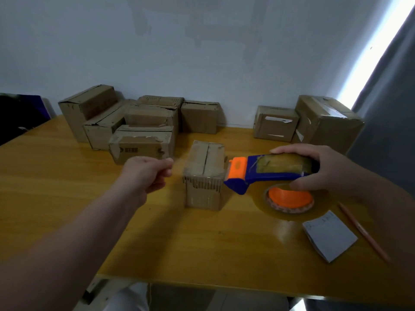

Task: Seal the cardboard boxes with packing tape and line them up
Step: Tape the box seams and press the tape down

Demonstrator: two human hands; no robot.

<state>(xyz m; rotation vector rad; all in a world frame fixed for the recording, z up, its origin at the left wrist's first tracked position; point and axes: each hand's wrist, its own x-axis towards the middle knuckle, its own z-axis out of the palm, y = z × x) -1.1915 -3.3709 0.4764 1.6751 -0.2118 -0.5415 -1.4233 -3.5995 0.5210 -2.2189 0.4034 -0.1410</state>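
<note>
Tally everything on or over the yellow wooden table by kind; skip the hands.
Brown cardboard boxes: 9
Blue and orange tape dispenser: 1
Roll of clear tape on an orange hub: 1
Grey paper notepad: 1
Orange pencil: 1
Total: 13

The table (67, 198) is yellow wood, smooth and shiny. The small box (203, 189) is brown cardboard, dull, with rough ridged edges. The back boxes (143, 142) look the same. The tape dispenser (242, 178) is smooth blue and orange plastic. Its tape (280, 166) is see-through and shiny. The pad (329, 235) is dull paper.
</note>
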